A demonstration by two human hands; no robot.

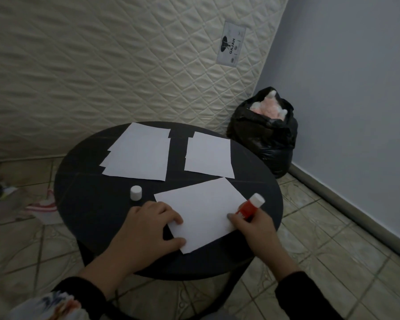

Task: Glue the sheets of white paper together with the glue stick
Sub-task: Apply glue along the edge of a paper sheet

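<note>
Right grip [252, 224] clasps glue stick [249, 206]; left [155, 224] presses sheet [201, 211].

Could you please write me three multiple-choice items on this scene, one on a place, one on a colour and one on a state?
1. Where does the white cap stand?
A. on the floor
B. on the black table, left of the near sheet
C. on the far right stack

2. What colour is the glue stick body?
A. red
B. blue
C. green

3. What is the left hand doing?
A. holding the cap
B. hanging off the table
C. resting on the near sheet's left edge

Answers: 1 B, the cap sits on the tabletop beside the sheet; 2 A, red shows above the right hand; 3 C, its fingers lie on the paper.
</note>
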